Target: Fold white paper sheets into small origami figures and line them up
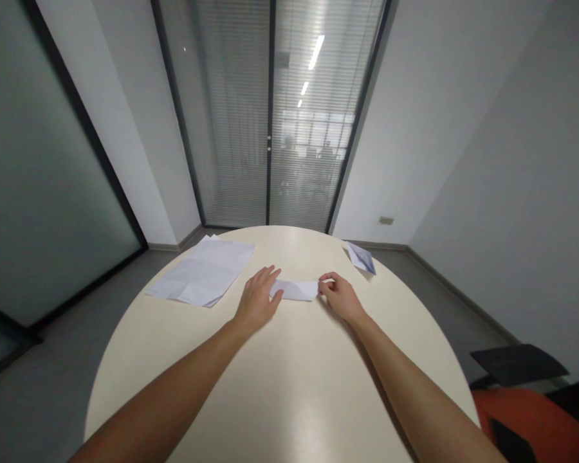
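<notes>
A narrow folded strip of white paper [296, 290] lies on the table between my two hands, with a crease near its middle. My left hand [260, 297] rests at its left end, fingers spread and thumb apart, touching the paper from above. At the right end my right hand [340, 294] has its thumb and fingers pinched on the paper's edge. Part of each end is hidden by the fingers.
The round cream table [289, 386] carries a stack of creased white sheets [205, 270] at the far left. A folded paper piece [361, 258] stands near the far right edge. An orange chair [535, 418] with a black armrest is at the lower right.
</notes>
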### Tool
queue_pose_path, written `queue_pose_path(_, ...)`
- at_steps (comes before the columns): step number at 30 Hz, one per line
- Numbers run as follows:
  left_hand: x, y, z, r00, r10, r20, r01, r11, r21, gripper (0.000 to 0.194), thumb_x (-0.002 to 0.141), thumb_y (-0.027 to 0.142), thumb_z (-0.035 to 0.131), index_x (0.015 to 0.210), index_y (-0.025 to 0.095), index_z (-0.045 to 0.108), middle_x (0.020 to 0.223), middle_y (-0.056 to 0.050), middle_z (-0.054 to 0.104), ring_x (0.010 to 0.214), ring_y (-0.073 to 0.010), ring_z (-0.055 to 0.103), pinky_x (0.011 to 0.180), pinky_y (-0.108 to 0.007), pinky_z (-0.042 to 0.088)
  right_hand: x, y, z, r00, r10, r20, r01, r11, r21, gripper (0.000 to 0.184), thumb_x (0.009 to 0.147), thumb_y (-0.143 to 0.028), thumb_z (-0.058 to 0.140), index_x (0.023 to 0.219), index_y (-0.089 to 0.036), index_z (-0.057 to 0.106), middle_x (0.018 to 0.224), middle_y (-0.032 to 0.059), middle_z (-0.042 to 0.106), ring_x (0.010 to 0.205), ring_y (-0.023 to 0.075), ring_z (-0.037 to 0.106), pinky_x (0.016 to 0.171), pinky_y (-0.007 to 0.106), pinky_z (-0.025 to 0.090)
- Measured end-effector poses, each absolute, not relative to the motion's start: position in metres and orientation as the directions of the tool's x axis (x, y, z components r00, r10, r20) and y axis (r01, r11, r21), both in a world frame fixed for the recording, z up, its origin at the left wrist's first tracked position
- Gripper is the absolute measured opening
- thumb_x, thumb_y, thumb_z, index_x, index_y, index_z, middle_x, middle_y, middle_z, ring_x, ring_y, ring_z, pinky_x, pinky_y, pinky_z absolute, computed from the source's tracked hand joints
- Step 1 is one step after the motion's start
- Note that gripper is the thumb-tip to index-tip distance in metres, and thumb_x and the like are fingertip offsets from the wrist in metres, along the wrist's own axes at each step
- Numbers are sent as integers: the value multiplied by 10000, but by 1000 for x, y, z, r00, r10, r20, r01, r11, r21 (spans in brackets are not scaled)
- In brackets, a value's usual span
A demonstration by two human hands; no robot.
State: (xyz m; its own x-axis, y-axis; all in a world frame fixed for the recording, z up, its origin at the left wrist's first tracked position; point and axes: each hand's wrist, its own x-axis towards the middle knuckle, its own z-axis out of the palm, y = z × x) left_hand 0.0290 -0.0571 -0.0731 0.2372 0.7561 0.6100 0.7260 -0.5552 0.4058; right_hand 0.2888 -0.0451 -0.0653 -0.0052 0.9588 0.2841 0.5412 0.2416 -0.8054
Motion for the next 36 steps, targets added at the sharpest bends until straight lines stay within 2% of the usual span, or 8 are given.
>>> queue_pose_path(3, 31, -61, -71, 333, 778, 533, 740, -566, 363, 439, 942, 269, 562, 1377, 213, 549, 1396, -119, 596, 1297, -292, 529, 1118, -532, 376, 289, -48, -61, 2, 928, 373, 699, 265, -665, 242, 875, -396, 556, 967, -206, 676, 757, 31, 709, 660, 200, 642, 633, 323, 487)
queue_pose_path(7, 32, -61, -71, 335, 800, 497, 768, -538, 348, 360, 961, 265, 533, 1309, 230, 617, 1330, -111, 644, 1241, -283, 570, 1120, -559, 350, 283, -54, -52, -126, 823, 554, 782, 426, -455, 274, 910, -384, 579, 1084, -211, 701, 1194, 116, 694, 1098, 291, 622, 946, 457, 470)
queue_pose_path(13, 32, -62, -73, 436, 781, 447, 746, -591, 305, 399, 974, 252, 499, 1354, 176, 594, 1370, -152, 614, 1263, -276, 560, 1101, -493, 403, 276, -61, -50, -411, 791, 453, 759, 573, -310, 249, 962, -331, 549, 1122, -224, 708, 1064, 78, 740, 1032, 253, 647, 964, 434, 469)
queue_pose_path(18, 32, -63, -69, 482, 800, 358, 776, -579, 249, 394, 999, 242, 454, 1364, 205, 597, 1451, -125, 554, 1333, -252, 503, 1142, -457, 368, 277, -61, -52, -475, 756, 450, 737, 622, -266, 302, 986, -285, 509, 1217, -212, 689, 1228, 112, 688, 1151, 250, 609, 1016, 431, 473)
queue_pose_path(24, 33, -67, -67, 499, 812, 304, 800, -566, 199, 398, 1020, 265, 418, 1383, 263, 583, 1495, -85, 516, 1376, -301, 462, 1154, -576, 311, 267, -67, -57, -647, 681, 344, 634, 731, -254, 434, 1023, -326, 453, 1429, -204, 548, 1467, 120, 541, 1390, 274, 458, 1156, 486, 372)
queue_pose_path(27, 33, -68, -66, 517, 787, 338, 780, -595, 193, 389, 1012, 267, 445, 1369, 242, 597, 1497, -92, 512, 1373, -301, 464, 1145, -558, 340, 267, -67, -60, -646, 709, 283, 662, 705, -256, 475, 1029, -363, 439, 1468, -194, 501, 1505, 123, 494, 1428, 298, 407, 1162, 523, 356)
queue_pose_path(32, 33, -67, -65, 573, 708, 413, 693, -688, 217, 332, 980, 191, 499, 1249, 243, 687, 1367, -61, 635, 1247, -226, 571, 1102, -423, 432, 270, -66, -57, -636, 713, 295, 660, 701, -270, 453, 1026, -331, 440, 1458, -217, 514, 1486, 105, 521, 1411, 277, 435, 1159, 515, 364)
queue_pose_path(36, 33, -66, -67, 533, 706, 467, 696, -680, 232, 335, 947, 169, 546, 1246, 229, 685, 1364, -77, 630, 1249, -236, 563, 1094, -444, 445, 270, -67, -55, -604, 716, 349, 671, 693, -261, 492, 982, -317, 519, 1455, -182, 513, 1476, 128, 529, 1393, 287, 456, 1152, 508, 375)
